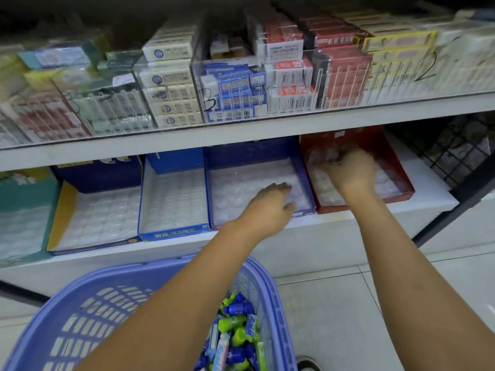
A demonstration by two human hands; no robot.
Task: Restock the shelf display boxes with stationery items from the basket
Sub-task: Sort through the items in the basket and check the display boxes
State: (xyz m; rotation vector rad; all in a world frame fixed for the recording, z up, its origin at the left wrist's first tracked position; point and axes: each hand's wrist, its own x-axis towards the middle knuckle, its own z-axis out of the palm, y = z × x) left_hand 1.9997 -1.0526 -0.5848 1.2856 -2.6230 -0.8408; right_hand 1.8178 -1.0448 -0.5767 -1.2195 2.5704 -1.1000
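Observation:
A lilac plastic basket [80,285] sits low in front of me, holding several green, blue and white wrapped stationery items [235,322]. On the lower shelf stand open display boxes lined with clear plastic trays. My left hand [273,202] lies palm down with straight fingers on the tray of the dark blue box [209,183]. To its right, my right hand [348,172] is blurred inside the red box [399,170], its fingers curled on a piece of clear plastic [318,156] at the box's back. No stationery items show in these two boxes.
Left of the dark blue box stand a lighter blue box [174,232], a yellow-edged box [60,210] and a teal box [24,194]. The upper shelf [267,129] carries clear bins packed with small cartons. A black wire rack [455,156] is at the right. Tiled floor lies below.

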